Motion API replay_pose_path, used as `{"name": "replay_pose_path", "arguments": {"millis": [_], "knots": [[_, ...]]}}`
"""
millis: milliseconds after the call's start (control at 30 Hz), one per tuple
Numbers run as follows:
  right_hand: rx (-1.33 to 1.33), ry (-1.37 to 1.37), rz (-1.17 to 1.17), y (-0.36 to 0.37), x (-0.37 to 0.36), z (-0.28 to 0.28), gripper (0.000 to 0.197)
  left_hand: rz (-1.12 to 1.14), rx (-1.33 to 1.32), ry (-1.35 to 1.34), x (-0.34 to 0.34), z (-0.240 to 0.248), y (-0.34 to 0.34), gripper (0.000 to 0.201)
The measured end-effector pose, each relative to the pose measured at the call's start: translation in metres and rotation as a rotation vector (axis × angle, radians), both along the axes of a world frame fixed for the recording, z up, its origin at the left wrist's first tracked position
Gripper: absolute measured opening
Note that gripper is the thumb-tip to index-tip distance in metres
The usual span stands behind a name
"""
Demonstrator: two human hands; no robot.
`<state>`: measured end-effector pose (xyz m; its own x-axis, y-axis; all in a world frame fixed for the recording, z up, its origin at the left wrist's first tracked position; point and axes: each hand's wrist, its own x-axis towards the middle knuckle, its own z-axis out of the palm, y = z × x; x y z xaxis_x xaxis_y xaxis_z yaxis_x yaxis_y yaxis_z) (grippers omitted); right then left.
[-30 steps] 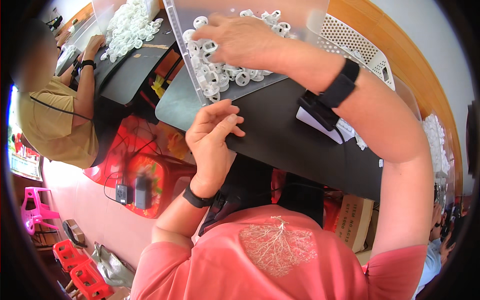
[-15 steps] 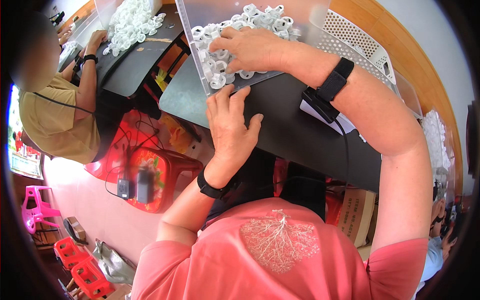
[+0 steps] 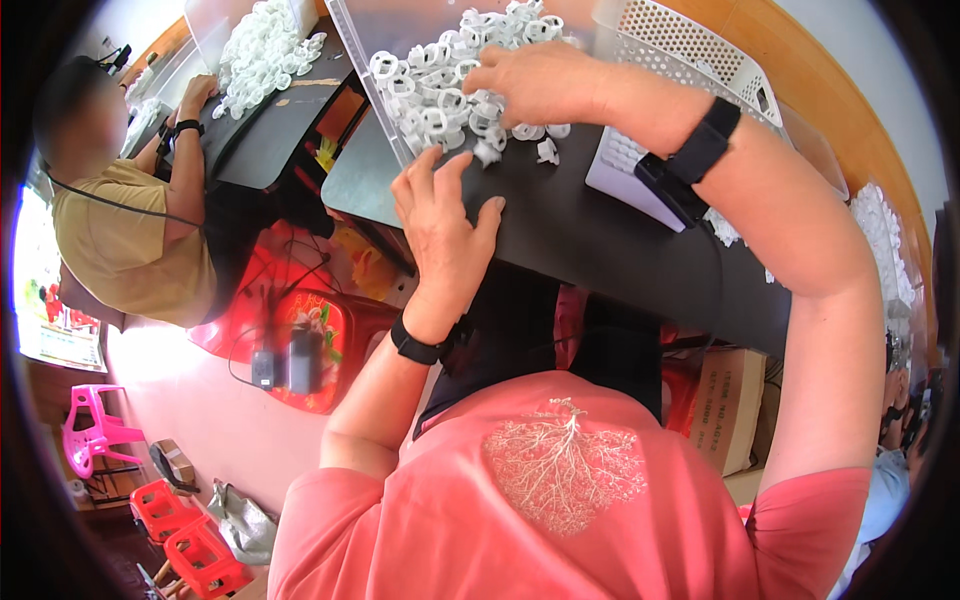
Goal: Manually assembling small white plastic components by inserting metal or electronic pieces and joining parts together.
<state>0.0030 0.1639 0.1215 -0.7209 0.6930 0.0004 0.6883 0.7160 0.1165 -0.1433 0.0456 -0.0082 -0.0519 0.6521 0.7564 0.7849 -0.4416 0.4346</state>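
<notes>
A pile of small white ring-shaped plastic parts (image 3: 430, 95) spreads from a clear plastic bin (image 3: 355, 60) onto the dark table. My right hand (image 3: 545, 85) reaches across the pile from the right, fingers apart and touching the parts; whether any sit under the palm is hidden. Below the pile, my left hand (image 3: 445, 225) hovers at the table's near edge with spread fingers and nothing in it. One loose white part (image 3: 547, 151) lies just below my right hand. Both wrists wear black straps.
A pale tray holding white pieces (image 3: 635, 185) lies under my right forearm, with a white perforated basket (image 3: 690, 40) behind it. At the left, a co-worker in a tan shirt (image 3: 150, 240) sits by another white pile (image 3: 265, 55). Red stools (image 3: 330, 370) and a carton (image 3: 730, 410) stand below.
My right hand has moved right and slightly up across the pile. Some parts now lie on the table below it. The left hand has shifted slightly left and up, and the view has shifted.
</notes>
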Motion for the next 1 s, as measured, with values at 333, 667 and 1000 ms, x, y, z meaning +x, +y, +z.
{"name": "replay_pose_path", "arguments": {"millis": [333,667,1000], "knots": [[0.126,0.291,0.018,-0.094,0.057,0.004,0.023,-0.144,-0.188,0.243,0.017,0.007,0.002,0.046],[-0.325,0.82,-0.056,-0.181,0.084,-0.044,0.019,-0.231,-0.169,-0.025,0.023,0.012,0.014,0.046],[-0.711,1.28,0.013,-0.207,0.03,-0.088,0.043,-0.41,-0.23,-0.737,0.053,0.062,0.018,0.019]]}}
